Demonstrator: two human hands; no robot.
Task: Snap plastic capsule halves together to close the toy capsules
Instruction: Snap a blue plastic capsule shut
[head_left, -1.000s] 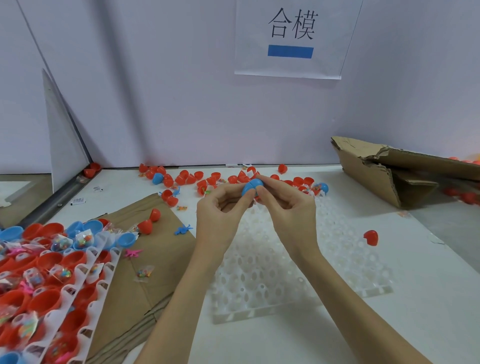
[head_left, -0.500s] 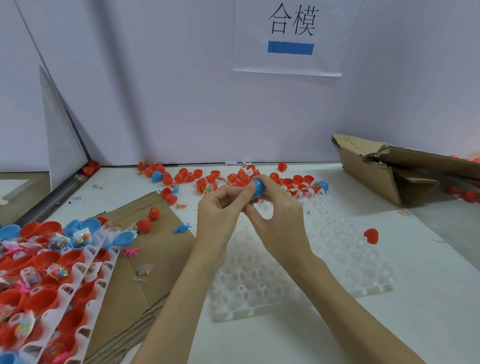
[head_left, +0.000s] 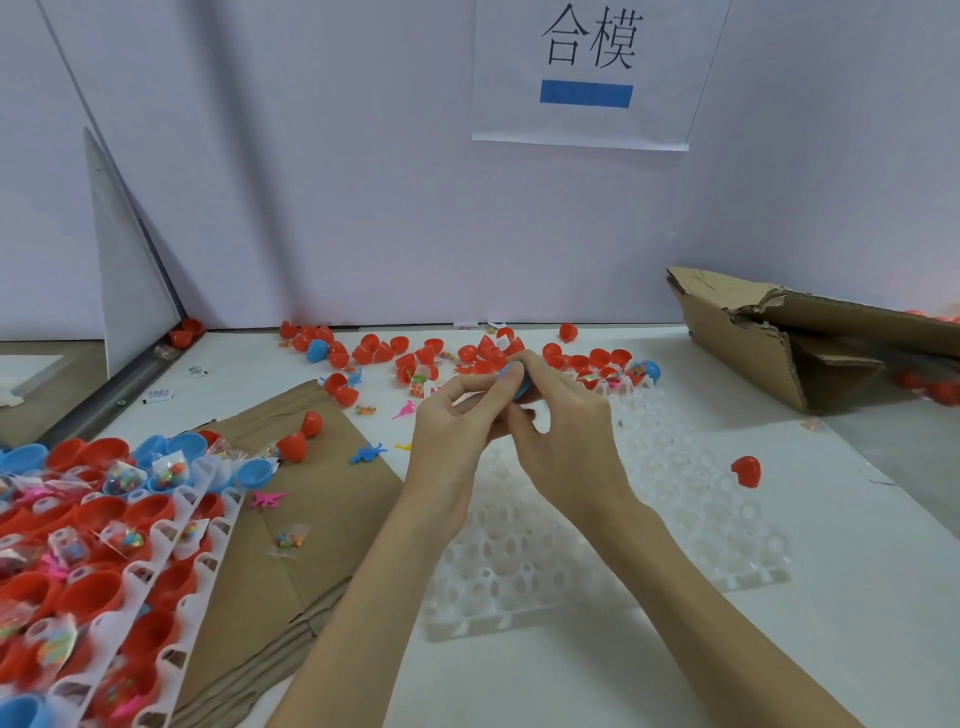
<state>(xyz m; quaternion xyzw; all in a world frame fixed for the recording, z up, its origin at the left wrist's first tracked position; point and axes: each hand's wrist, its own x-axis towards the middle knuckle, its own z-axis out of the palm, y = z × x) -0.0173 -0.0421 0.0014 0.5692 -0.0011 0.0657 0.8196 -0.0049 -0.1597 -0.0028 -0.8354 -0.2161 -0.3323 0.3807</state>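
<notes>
— Held where? And gripped by which hand?

— Raised above the white tray (head_left: 597, 587), toward the counter's (head_left: 779, 675) far edge. Pinched from both sides: left hand (head_left: 457, 436) with fingers curled onto the blue capsule (head_left: 517, 382), right hand (head_left: 566, 436) wrapped round it from the other side. Only a sliver of blue shown between the fingertips; couldn't tell whether the halves had closed fully.

— And around it?

— Scattered red capsule halves (head_left: 467, 356) along the far edge, by the wall. Lone red half (head_left: 746, 470) out toward the right edge. Filled trays (head_left: 93, 545) of red and blue halves with toy packets stacked at the near-left corner, overlapping flat brown cardboard (head_left: 332, 519). Torn cardboard box (head_left: 789, 338) at the far-right corner. Paper sign (head_left: 587, 73) with a blue bar stuck on the wall.
</notes>
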